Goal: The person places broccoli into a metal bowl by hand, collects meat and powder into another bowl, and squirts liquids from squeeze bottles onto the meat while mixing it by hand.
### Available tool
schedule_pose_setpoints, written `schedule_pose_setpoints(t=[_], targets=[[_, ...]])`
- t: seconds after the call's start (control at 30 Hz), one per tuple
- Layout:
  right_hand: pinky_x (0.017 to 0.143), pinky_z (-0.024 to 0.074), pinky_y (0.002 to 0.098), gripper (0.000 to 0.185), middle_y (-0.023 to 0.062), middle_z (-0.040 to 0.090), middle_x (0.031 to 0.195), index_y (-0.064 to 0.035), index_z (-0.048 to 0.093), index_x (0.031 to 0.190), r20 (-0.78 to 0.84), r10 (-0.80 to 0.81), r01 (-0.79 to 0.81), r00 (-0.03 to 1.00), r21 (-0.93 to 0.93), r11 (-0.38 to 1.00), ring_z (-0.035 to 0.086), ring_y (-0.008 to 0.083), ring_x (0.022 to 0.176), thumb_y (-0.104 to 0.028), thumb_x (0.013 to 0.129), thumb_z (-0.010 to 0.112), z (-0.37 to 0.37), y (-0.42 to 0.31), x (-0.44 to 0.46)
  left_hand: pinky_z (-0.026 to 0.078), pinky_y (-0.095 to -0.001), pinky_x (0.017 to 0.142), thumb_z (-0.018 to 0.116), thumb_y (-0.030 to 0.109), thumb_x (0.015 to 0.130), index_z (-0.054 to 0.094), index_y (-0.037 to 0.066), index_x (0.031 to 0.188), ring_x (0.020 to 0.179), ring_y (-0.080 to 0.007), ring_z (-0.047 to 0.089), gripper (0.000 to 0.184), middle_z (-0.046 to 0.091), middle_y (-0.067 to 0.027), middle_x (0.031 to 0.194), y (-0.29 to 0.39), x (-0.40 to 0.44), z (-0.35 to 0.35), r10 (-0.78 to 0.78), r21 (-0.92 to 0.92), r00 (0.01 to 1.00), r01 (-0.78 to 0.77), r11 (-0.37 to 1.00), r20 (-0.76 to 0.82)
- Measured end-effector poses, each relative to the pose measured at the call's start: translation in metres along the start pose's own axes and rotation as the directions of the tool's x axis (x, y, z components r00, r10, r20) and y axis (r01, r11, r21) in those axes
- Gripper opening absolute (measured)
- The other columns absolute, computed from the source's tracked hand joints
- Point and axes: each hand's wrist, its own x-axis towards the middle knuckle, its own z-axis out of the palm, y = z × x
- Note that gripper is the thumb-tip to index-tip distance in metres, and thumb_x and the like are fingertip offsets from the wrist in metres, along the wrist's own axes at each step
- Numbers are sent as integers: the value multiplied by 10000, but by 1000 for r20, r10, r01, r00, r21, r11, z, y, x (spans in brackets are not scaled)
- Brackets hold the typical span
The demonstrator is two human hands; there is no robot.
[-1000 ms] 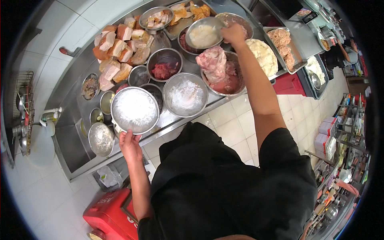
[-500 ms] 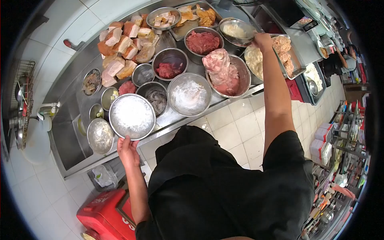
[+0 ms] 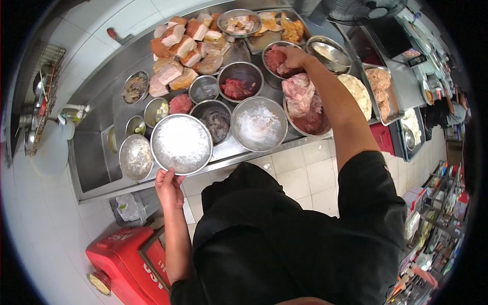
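My left hand (image 3: pixel 170 189) grips the near rim of a round metal pan (image 3: pixel 181 144) coated with white powder, thumb over the edge. My right hand (image 3: pixel 296 57) reaches into a metal bowl (image 3: pixel 268 65) of red minced meat (image 3: pixel 276 60), its fingers curled into the meat and partly hidden. Just right of that hand sits a metal bowl (image 3: pixel 341 62) with a little pale residue. Below the right forearm, a large pale pink lump of meat (image 3: pixel 298 94) rises from another bowl. A second powder-dusted bowl (image 3: pixel 259 123) stands between my hands.
Pork chunks (image 3: pixel 185 44) are heaped at the counter's back left. Several small bowls surround the pan, including one of red meat (image 3: pixel 237 89). Trays of minced portions (image 3: pixel 379 86) and white stuff (image 3: pixel 410 124) lie right. A red box (image 3: pixel 122 259) stands below left.
My right hand has left the bowl with pale residue and moved left into the minced meat bowl. My left hand still holds the powdered pan. The view has shifted.
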Motion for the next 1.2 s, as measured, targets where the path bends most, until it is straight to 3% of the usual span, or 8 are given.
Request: schedule_pose_setpoints(t=[0.13, 0.17, 0.3, 0.43, 0.53, 0.67, 0.9, 1.2], targets=[[942, 460, 426, 1018, 229, 484, 1313, -226, 381, 1424, 38, 44, -39, 998, -128, 991, 549, 393, 1129, -281, 509, 822, -1, -17, 8, 604, -306, 626, 565, 9, 893, 558, 94, 824, 670, -116, 631, 110, 645, -35, 819, -6, -10, -12, 17, -29, 999, -18, 999, -45], [884, 476, 421, 880, 224, 624, 1070, -147, 465, 1354, -31, -25, 21, 999, -131, 991, 598, 349, 1057, -256, 545, 793, -2, -21, 2, 604, -305, 627, 564, 8, 893, 559, 93, 825, 668, -115, 630, 108, 644, -35, 818, -8, -11, -14, 15, -37, 999, -17, 999, -51], [776, 498, 414, 430, 210, 646, 940, -70, 624, 987, -157, -258, 216, 953, -246, 945, 617, 400, 871, -192, 586, 724, 18, 13, 35, 603, -299, 630, 561, 6, 893, 560, 87, 829, 666, -114, 627, 104, 645, -38, 823, -12, -16, -18, 12, -64, 998, -16, 998, -66], [704, 509, 397, 263, 162, 658, 755, -46, 633, 849, -85, -101, 79, 991, -232, 970, 631, 352, 759, -111, 597, 672, 0, 15, 46, 598, -287, 631, 563, 6, 893, 556, 82, 824, 670, -113, 627, 102, 644, -40, 823, -6, -19, -7, 2, -51, 997, -6, 999, -76], [668, 509, 383, 227, 119, 666, 729, -53, 651, 832, 67, 135, -148, 989, 244, 959, 640, 269, 719, -85, 609, 673, -25, -15, 26, 595, -283, 632, 565, 10, 893, 554, 78, 824, 674, -111, 625, 98, 643, -40, 820, -6, -16, -3, 0, -39, 997, -3, 999, -72], [664, 511, 381, 264, 93, 673, 735, -60, 672, 841, 57, -88, 76, 995, 175, 982, 645, 246, 713, -109, 591, 741, -8, -36, 27, 594, -285, 636, 568, 12, 892, 549, 81, 801, 675, -112, 623, 116, 642, -40, 816, -11, -8, 6, -22, -21, 998, 21, 1000, -53], [699, 510, 392, 309, 165, 675, 794, -95, 697, 864, -65, -141, 112, 988, -335, 935, 661, 297, 788, -185, 568, 710, 16, -24, 51, 582, -276, 618, 573, 23, 885, 543, 97, 786, 685, -113, 621, 127, 637, -29, 817, -6, 0, 34, -27, -10, 998, 27, 1000, 60], [469, 483, 296, 237, 86, 697, 797, -47, 699, 812, 6, 37, -36, 999, 395, 918, 617, 179, 595, 25, 591, 650, -52, 9, 6, 569, -260, 591, 577, 10, 879, 496, 92, 736, 645, -118, 594, 183, 602, -33, 793, 0, 13, 41, -45, 46, 999, 45, 998, 4]])
